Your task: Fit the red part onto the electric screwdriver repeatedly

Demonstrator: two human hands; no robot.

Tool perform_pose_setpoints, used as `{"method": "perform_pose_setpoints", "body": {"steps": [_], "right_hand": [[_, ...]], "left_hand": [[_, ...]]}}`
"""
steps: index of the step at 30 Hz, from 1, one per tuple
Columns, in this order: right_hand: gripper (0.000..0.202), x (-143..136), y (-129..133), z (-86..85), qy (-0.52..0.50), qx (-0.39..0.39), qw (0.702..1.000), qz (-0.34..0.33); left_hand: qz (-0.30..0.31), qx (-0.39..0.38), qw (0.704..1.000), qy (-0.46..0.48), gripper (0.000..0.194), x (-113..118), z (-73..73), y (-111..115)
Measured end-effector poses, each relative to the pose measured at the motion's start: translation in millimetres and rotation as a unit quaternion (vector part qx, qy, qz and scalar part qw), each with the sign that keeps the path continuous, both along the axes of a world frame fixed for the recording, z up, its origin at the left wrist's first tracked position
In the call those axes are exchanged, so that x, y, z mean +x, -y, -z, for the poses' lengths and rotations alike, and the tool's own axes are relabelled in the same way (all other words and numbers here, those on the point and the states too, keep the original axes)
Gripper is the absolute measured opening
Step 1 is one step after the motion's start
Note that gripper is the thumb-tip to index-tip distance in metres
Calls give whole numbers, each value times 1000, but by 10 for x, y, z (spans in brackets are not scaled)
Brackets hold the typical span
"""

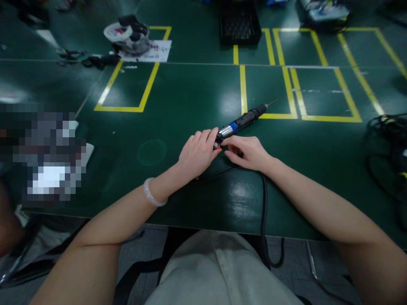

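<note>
An electric screwdriver (242, 121) lies slanted over the green table, its thin bit pointing up and to the right. My left hand (197, 151) is closed over its rear end, with a pale bracelet (153, 192) on that wrist. A small orange-and-silver part (217, 145) shows by the left thumb; what it belongs to is unclear. My right hand (249, 152) is beside the rear of the tool, fingers curled, with a gap between thumb and forefinger and nothing visible between them. Under the hands runs a black cable (264, 203) that drops over the table's front edge.
Yellow tape outlines (119, 109) mark the green tabletop (187, 93). Farther back are a black tray (241, 25), a clear bag of items (129, 36) and a white paper sheet (162, 51). Coiled black cables (389, 131) lie at right. A blurred-out patch (51, 156) covers the left side.
</note>
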State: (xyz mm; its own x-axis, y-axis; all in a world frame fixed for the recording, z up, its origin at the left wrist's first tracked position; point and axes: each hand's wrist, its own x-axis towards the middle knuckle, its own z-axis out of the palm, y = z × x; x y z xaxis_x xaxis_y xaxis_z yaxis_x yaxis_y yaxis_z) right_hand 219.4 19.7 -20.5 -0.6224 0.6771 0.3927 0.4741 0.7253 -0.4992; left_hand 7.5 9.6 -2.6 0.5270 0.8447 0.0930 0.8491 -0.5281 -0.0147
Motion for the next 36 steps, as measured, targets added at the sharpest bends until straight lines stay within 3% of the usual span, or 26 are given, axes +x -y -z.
{"method": "perform_pose_setpoints", "body": {"steps": [6,12,21,28,36], "right_hand": [[18,11,-13,3,12,-5,1000,6],[18,13,-36,7,3,-27,1000,9],[24,2,-79,60,13,-34,999,21],[24,9,-97,56,4,-50,998,22],[23,8,-108,60,2,-62,998,23]], "left_hand": [[-29,-4,1000,-9,58,-166,-17,-60],[-111,-19,993,-16,59,-531,-16,-243],[-264,12,964,-28,61,-1269,33,-815],[-352,18,935,37,74,-1861,125,-1240],[-447,8,894,24,77,-2191,187,-1629]]}}
